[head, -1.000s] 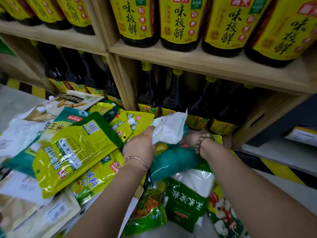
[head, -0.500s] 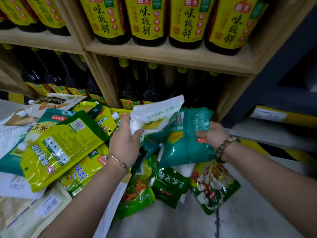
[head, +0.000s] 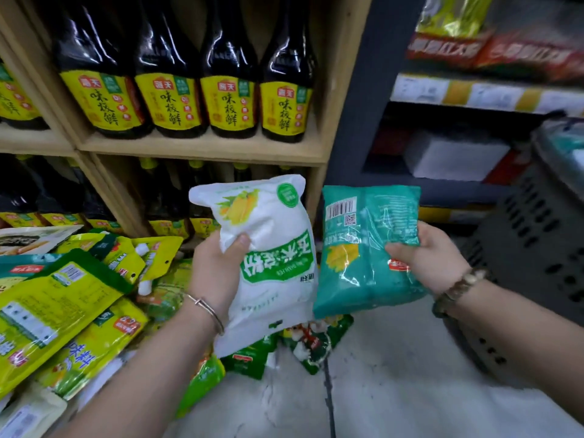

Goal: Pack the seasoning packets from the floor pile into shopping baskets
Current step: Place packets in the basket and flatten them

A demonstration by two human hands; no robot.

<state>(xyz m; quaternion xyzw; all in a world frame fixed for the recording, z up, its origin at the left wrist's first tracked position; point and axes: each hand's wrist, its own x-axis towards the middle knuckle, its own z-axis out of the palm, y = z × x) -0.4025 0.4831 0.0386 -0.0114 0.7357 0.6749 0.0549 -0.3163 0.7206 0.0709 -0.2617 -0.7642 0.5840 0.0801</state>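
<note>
Currently clutching white corn-picture packet (head: 271, 248) in left grip (head: 215, 273), thumb pressed into its front, print upside down. Clutching teal packet (head: 363, 248) in right grip (head: 433, 257), thumb across its front, barcode at top. Held upright, side by side, nearly touching, above floor (head: 395, 390). Thin bangle (head: 207, 311) on left wrist, bead bracelet (head: 458, 287) on right. Below and to the left, pile of yellow and green packets (head: 63, 311) on floor, against wooden shelf (head: 202, 150) of dark sauce bottles (head: 227, 99). Dark perforated basket (head: 537, 248) at far right, near right grip; contents too blurred to tell.
</note>
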